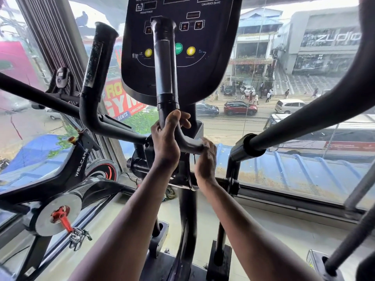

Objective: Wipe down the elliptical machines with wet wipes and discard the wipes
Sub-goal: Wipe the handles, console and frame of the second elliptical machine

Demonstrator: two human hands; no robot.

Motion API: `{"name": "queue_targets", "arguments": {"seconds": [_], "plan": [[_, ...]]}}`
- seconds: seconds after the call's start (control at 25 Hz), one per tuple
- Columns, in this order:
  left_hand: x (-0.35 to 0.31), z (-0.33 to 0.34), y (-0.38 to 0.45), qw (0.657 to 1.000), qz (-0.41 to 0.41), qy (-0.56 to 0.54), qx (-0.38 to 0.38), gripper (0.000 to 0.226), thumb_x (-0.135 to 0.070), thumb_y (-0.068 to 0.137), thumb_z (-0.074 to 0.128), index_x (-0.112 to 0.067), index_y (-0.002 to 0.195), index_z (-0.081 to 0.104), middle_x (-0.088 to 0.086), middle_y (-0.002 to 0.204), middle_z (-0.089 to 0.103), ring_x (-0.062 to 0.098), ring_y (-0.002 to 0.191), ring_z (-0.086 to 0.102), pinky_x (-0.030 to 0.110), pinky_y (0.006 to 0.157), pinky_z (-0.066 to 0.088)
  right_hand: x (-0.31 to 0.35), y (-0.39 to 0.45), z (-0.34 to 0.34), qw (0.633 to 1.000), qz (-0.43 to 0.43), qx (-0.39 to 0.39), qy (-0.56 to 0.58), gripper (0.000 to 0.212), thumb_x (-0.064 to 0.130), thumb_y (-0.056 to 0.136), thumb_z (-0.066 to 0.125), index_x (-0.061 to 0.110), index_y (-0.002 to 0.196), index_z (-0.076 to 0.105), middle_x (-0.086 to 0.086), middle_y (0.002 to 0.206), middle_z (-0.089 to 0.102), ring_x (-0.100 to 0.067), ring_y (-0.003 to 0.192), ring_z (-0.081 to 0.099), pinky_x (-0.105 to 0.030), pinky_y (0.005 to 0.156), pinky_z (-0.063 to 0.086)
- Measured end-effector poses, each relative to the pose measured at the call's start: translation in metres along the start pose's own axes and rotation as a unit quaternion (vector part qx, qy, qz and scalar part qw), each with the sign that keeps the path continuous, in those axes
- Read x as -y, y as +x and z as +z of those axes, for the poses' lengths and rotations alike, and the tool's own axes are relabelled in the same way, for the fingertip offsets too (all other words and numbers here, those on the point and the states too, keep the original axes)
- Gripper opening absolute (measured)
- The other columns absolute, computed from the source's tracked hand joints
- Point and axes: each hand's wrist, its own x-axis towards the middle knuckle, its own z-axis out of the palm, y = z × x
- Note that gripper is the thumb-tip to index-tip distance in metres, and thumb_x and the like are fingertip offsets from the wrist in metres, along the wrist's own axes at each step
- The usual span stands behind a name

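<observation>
Left hand (165, 138), at centre frame, is curled shut around the lower bend of the fixed handlebar (165, 78), thumb and fingers wrapped over the black tube just below its foam sleeve. Right hand (205, 159), just right of it, is closed around the same bar's horizontal run where it turns toward the post; a sliver of pale, crumpled material shows at its fingertips, which I take to be the wet wipe (203, 141), though too little shows to be sure.

Judging by this, the wiping is mid-course on this elliptical: the hands are low on the centre bar, and nothing shows which parts are already clean. The console (213, 63) in the upper centre, the left inner grip (95, 63) and the long swing arm (304, 116) crossing the right of the frame have no hand near them. Discarding is not yet done; no bin is in view.

Handlebar tube is smooth, matt black metal, bent in a round elbow; its upper sleeve looks like duller foam or rubber with a seam ring. Left inner grip wears a scuffed, greyish, taped-looking wrap. Console is a flat glossy black panel with yellow and green round buttons. At lower left, a spin bike (67, 173) shows glossy black frame and a brushed-metal flywheel disc. Beyond, a large window (284, 122) overlooks a street.
</observation>
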Motion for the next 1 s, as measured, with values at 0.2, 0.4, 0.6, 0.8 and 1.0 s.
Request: {"name": "queue_targets", "arguments": {"seconds": [0.2,0.4,0.6,0.8,1.0], "plan": [[-0.001,0.002,-0.006,0.996,-0.057,-0.061,-0.018,0.049,-0.062,0.082,0.044,-0.023,0.082,0.073,0.004,0.079,0.070,0.013,0.070,0.066,0.026,0.066,0.050,0.059,-0.037,0.003,0.987,-0.139,0.067,-0.031,0.052,0.043,0.093,0.021,0.014,0.101,0.063,-0.005,0.100,0.064,-0.024,0.097,0.057,-0.048,0.088,0.046],[-0.012,-0.005,-0.004,0.974,-0.181,-0.132,0.016,0.073,-0.079,0.076,0.039,-0.016,0.090,0.073,0.005,0.081,0.071,0.022,0.080,0.063,0.037,0.083,0.046,0.118,-0.062,-0.007,0.972,-0.226,0.043,-0.056,0.043,0.017,0.091,0.037,0.012,0.126,0.061,-0.001,0.124,0.066,-0.012,0.116,0.060,-0.035,0.100,0.048],[-0.038,-0.013,0.008,0.964,-0.207,-0.164,-0.021,0.052,-0.056,0.098,0.039,-0.017,0.106,0.071,0.002,0.106,0.074,0.017,0.106,0.068,0.029,0.093,0.050,0.159,-0.027,0.001,0.827,-0.506,0.098,-0.224,0.033,0.004,0.095,0.049,0.002,0.127,0.060,-0.010,0.136,0.056,-0.025,0.136,0.042,-0.040,0.112,0.036],[-0.061,-0.028,0.023,0.966,-0.189,-0.175,0.001,0.043,-0.050,0.099,0.043,-0.019,0.118,0.066,-0.003,0.091,0.076,0.011,0.091,0.071,0.029,0.082,0.050,0.146,-0.016,-0.008,0.718,-0.554,0.199,-0.371,0.039,0.029,0.098,0.040,0.016,0.133,0.054,-0.001,0.148,0.044,-0.029,0.148,0.016,-0.059,0.115,0.021],[-0.078,-0.025,0.032,0.968,-0.195,-0.153,0.031,0.044,-0.052,0.100,0.034,-0.022,0.114,0.064,-0.013,0.090,0.072,0.001,0.086,0.066,0.026,0.076,0.046,0.201,0.001,0.030,0.775,-0.434,0.162,-0.430,0.046,0.019,0.095,0.041,0.009,0.139,0.047,-0.001,0.160,0.018,-0.021,0.150,-0.006,-0.065,0.108,0.026]]}}
